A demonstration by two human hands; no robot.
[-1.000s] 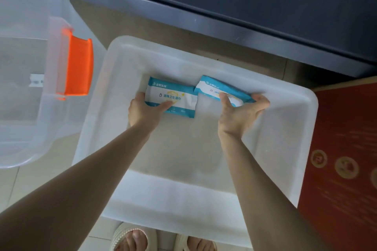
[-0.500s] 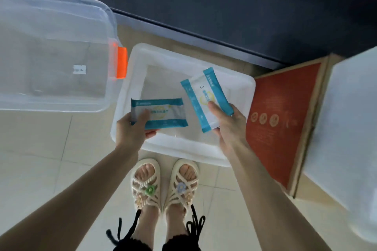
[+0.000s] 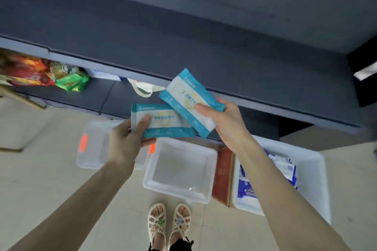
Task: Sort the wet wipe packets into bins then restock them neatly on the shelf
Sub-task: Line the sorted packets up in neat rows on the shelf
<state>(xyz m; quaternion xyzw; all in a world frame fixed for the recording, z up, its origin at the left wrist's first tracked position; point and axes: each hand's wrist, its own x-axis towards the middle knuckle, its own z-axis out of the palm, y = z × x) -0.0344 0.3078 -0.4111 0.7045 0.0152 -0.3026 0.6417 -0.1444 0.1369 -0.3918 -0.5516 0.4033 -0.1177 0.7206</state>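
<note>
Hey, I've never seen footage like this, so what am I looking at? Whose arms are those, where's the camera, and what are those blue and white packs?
There is no machine here: these are a person's two bare arms. The camera sits on the person's head and looks forward and down, which is why the sandalled feet show on the tiled floor. The left hand has a grip on one teal-and-white wet wipe packet, and the right hand holds a second packet. Both are raised in front of a dark shelf. On the floor stand a clear bin with orange latches, a middle white bin that looks empty, a red box, and a right white bin holding blue-and-white packs.
</note>
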